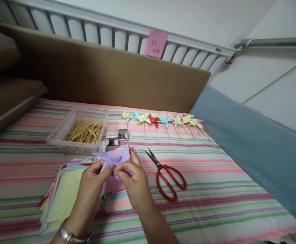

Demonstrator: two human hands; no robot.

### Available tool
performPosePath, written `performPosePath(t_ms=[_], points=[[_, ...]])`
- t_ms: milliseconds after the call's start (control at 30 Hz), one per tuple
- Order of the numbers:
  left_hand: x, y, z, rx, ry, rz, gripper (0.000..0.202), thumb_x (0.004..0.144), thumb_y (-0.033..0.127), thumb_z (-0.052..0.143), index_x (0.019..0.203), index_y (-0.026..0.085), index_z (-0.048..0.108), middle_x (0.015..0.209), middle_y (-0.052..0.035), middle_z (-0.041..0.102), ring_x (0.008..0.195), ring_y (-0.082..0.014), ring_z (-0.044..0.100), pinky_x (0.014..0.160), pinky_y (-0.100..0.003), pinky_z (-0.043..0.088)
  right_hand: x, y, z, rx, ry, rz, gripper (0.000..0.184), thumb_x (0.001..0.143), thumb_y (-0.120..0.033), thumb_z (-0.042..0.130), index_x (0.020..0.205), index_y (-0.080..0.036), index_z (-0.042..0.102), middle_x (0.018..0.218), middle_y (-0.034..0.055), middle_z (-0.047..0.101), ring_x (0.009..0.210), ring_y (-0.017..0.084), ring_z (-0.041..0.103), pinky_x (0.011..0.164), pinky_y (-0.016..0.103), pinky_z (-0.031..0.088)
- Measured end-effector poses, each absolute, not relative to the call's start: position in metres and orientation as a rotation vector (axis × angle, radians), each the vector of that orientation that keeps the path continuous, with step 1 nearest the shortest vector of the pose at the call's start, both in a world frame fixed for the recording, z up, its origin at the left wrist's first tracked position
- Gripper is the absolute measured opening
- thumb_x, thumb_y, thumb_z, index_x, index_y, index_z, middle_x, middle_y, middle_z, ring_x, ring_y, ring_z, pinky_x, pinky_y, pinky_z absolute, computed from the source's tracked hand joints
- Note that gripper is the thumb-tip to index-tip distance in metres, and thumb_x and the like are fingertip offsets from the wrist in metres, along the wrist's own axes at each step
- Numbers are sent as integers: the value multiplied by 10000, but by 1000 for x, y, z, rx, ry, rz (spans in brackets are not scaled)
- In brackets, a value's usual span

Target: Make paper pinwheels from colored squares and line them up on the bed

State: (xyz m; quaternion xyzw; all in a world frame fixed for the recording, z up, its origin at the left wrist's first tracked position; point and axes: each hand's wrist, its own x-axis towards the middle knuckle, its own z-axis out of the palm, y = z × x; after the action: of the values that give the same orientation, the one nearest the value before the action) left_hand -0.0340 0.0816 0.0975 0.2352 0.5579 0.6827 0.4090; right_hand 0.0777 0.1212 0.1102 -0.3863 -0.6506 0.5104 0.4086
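Observation:
A purple paper pinwheel (112,157) is held between both hands, its corners folded in toward the middle. My left hand (94,178) pinches it from the left, the thumb pressed near the centre. From the right, my right hand (132,174) grips it with thumb and forefinger close to the centre; any pin there is too small to make out. Under the hands lie pink and other coloured paper pieces (117,203). A stack of coloured paper sheets (64,193) sits beside my left wrist. Scissors with red handles (163,173) lie right of my right hand.
A clear plastic box (54,139) of thin wooden sticks (85,132) stands behind the hands. Next to it are small open boxes (112,142) of dark metal bits. Several finished pinwheels on sticks (164,121) lie along the back, before a cardboard panel (117,78).

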Motion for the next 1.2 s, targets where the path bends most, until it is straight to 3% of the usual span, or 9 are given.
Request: performPosePath(t_ms=[167, 500, 900, 1200], points=[[-34, 78, 98, 634, 1389, 1672, 109, 662, 256, 707, 595, 190, 652, 578, 22, 584, 646, -159, 536, 634, -243, 407, 79, 128, 109, -1036, -1647, 1307, 133, 692, -123, 632, 677, -228, 711, 1447, 43, 403, 1363, 235, 294, 1109, 401, 207], [-35, 77, 100, 624, 1347, 1670, 117, 665, 237, 707, 770, 192, 733, 633, 12, 635, 689, -168, 564, 630, -240, 408, 80, 130, 106, -1035, -1670, 1290, 85, 695, -143, 635, 691, -213, 683, 1412, 80, 452, 1332, 229, 354, 1103, 404, 207], [-35, 77, 100, 602, 1351, 1657, 84, 659, 252, 700, 636, 174, 678, 633, 9, 628, 626, -142, 521, 621, -235, 399, 81, 131, 103, -986, -1731, 1246, 91, 702, -152, 631, 672, -220, 683, 1439, 54, 419, 1355, 238, 308, 1113, 419, 190], [-36, 77, 101, 658, 1379, 1634, 83, 675, 248, 684, 653, 170, 663, 634, 19, 601, 632, -133, 504, 631, -237, 391, 80, 132, 104, -1021, -1716, 1299, 71, 696, -166, 636, 686, -219, 682, 1408, 55, 460, 1355, 229, 310, 1103, 392, 200]])
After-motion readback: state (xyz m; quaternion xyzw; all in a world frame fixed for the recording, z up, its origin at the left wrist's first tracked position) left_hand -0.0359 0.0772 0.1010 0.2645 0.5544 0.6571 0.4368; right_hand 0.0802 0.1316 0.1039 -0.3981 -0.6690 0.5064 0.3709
